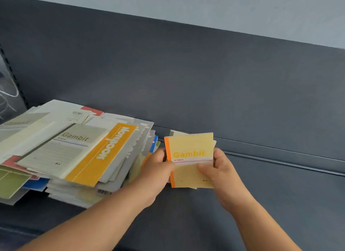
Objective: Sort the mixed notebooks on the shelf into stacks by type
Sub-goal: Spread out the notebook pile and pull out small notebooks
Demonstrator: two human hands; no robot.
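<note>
Matte shelf [280,194], left hand [158,168], right hand [218,168] gripping thin yellow notebook [190,148]

My bare forearms reach in from below, converging; my left hand [158,165] pinches the small yellow notebook [190,148] at its orange spine, thumb on the cover; my right hand [217,168] grips the opposite edge, thumb laid across the front.

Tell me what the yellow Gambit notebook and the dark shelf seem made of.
Yellow Gambit notebook: likely thin matte card over paper pages; no glare, thin layered edges at the bottom. Shelf: probably painted metal, dark grey satin; a crisp formed ridge runs along its back.
</note>
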